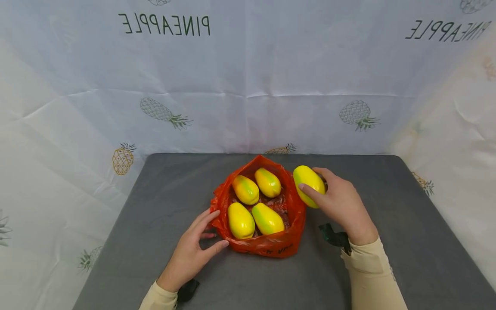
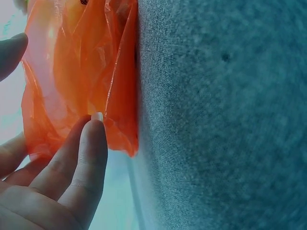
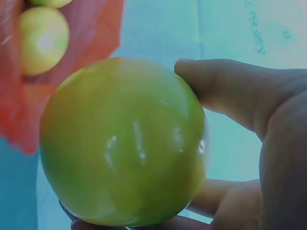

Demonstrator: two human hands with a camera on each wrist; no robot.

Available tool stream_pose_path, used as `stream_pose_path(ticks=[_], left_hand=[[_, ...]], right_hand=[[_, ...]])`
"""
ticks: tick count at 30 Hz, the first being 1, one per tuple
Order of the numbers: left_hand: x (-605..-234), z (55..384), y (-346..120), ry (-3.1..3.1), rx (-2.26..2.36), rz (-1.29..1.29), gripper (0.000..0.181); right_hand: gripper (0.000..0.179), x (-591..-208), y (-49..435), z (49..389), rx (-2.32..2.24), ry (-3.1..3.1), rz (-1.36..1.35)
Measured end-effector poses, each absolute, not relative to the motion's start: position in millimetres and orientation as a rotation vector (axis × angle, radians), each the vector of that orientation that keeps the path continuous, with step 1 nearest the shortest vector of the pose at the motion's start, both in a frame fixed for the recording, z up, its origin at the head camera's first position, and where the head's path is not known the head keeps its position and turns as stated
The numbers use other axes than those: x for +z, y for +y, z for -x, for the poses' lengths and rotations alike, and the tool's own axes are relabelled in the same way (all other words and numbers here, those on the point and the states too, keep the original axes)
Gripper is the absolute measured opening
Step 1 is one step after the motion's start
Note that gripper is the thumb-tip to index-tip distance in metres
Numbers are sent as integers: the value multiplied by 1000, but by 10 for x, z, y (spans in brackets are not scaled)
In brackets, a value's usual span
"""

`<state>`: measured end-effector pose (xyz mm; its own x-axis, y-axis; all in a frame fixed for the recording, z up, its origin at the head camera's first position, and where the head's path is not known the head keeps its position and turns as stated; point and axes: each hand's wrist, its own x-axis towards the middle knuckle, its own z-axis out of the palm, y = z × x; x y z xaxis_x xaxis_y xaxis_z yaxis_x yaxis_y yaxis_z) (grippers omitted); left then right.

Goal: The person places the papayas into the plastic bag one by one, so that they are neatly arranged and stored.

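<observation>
A red plastic bag (image 1: 280, 247) stands with its mouth wide on the grey table, and several glossy yellow-green papayas (image 1: 268, 218) lie inside. My right hand (image 1: 342, 200) holds another papaya (image 1: 309, 183) just beyond the bag's right rim, thumb on one side and fingers round the other. Seen from the right wrist, this papaya (image 3: 122, 143) fills the middle of the view. At the bag's left side is my left hand (image 1: 193, 249), its fingers spread and nearly straight, fingertips right at the plastic. The left wrist view has its fingers (image 2: 91, 158) against the bag's wall (image 2: 72, 96).
Grey cloth covers the table (image 1: 162, 193), with its far edge behind the bag. White curtains (image 1: 248, 64) printed with pineapples hang at the back and both sides. Dark straps (image 1: 335, 237) show at the wrists.
</observation>
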<state>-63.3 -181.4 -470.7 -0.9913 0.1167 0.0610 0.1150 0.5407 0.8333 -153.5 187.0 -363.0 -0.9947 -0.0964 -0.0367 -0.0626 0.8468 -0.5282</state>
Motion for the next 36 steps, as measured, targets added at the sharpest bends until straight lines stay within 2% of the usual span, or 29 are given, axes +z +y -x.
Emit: stream_pose_path(ticks=[5, 14, 36], left_hand=[[-4687, 620, -1818, 2764, 1485, -205, 82], [-4688, 629, -1790, 2762, 1476, -221, 83], [-4709, 631, -1801, 2777, 1453, -214, 82]], right_hand=[[81, -3593, 1647, 1558, -875, 2919, 172], [74, -3790, 1401, 1569, -915, 2836, 255], [73, -3904, 1377, 1649, -730, 2781, 297]])
